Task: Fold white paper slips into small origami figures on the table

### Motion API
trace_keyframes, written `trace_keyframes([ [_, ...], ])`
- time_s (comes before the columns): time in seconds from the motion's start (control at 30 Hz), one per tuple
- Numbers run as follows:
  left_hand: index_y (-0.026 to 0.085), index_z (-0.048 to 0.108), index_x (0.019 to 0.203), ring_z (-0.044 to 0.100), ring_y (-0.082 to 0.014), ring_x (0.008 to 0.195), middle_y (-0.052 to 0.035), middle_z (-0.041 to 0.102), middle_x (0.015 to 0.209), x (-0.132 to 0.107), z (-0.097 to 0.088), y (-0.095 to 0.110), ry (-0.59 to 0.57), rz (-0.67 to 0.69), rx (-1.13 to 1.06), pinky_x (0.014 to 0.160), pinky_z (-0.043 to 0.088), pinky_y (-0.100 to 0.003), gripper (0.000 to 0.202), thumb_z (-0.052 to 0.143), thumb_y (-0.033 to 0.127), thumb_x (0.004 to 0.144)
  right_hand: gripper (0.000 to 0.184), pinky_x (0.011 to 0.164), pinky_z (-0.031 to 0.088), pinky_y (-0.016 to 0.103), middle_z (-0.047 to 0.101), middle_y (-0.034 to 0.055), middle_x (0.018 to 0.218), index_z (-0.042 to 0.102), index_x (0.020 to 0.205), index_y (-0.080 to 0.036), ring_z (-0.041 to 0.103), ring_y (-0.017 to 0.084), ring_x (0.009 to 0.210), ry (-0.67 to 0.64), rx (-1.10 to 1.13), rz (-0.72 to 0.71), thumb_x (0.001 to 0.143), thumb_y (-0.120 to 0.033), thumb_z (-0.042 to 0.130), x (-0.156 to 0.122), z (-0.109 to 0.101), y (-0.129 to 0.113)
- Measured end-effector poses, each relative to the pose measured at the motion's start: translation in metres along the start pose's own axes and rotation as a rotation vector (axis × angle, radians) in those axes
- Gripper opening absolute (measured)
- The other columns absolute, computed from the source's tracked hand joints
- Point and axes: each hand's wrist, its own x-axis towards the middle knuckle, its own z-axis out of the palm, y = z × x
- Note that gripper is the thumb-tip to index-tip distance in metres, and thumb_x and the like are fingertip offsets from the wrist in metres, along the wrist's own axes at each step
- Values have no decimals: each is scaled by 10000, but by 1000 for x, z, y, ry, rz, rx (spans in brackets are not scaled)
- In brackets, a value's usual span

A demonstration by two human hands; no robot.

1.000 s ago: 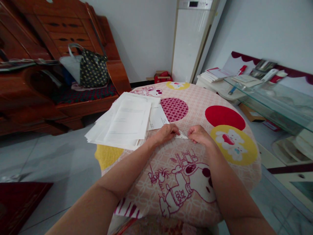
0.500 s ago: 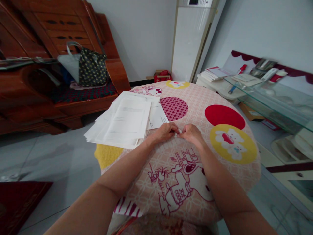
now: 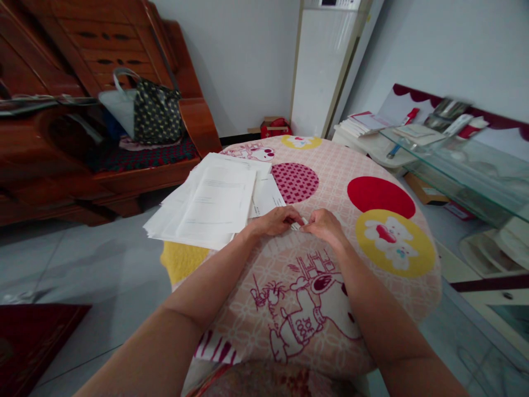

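My left hand point(image 3: 279, 220) and my right hand point(image 3: 323, 225) meet over the middle of a round table with a patterned cloth point(image 3: 285, 259). Between their fingertips is a small piece of folded white paper point(image 3: 296, 225), mostly covered by the fingers. Both hands are closed, pinching it from either side. Left of my left hand lies a loose stack of printed white sheets point(image 3: 215, 204). One sheet point(image 3: 266, 196) sticks out on the stack's right side, close to my left knuckles.
A wooden sofa point(image 3: 198, 124) with a dotted bag point(image 3: 157, 113) stands at the left. Behind the table are a white upright cabinet-like unit point(image 3: 318, 71) and a red item in a box point(image 3: 275, 128). Glass shelving point(image 3: 463, 165) with papers and containers borders the right.
My left fingers have shifted slightly, and a little more of the white paper shows between the hands. The stack of sheets lies as before.
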Motion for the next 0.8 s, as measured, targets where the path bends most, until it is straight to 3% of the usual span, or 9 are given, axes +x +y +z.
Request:
trace_keyframes([
  [0.2,164,773,863,553,-124,696,-18,647,808,5,14,17,137,-229,79,680,442,-244,255,618,41,702,200,577,360,273,711,54,741,700,717,-187,656,199,745,8,6,4,696,-363,792,-1,0,0],
  [0.33,166,776,879,531,-122,683,-6,626,783,5,14,21,116,-234,55,653,416,-237,318,590,29,660,206,584,362,279,715,65,759,705,724,-186,658,208,764,7,-8,3,693,-371,791,-1,0,-1],
  [0.5,155,764,906,538,-122,682,-5,627,801,4,11,10,78,-217,-43,644,423,-241,394,539,25,610,176,587,369,273,715,58,753,709,726,-181,654,199,751,-13,9,-4,691,-334,789,0,-1,0],
  [0.7,150,675,1141,625,-156,859,-66,697,1004,2,7,-3,28,-158,-285,779,511,-283,558,538,11,619,84,571,365,266,697,40,709,718,736,-176,634,182,699,-22,11,-38,689,-234,756,2,0,4],
  [0.8,152,657,1175,638,-161,904,-84,706,1070,2,6,-1,4,-181,-283,818,522,-295,548,549,27,653,69,567,365,259,688,29,699,705,723,-181,623,171,684,-7,24,-48,691,-222,749,2,0,6],
])
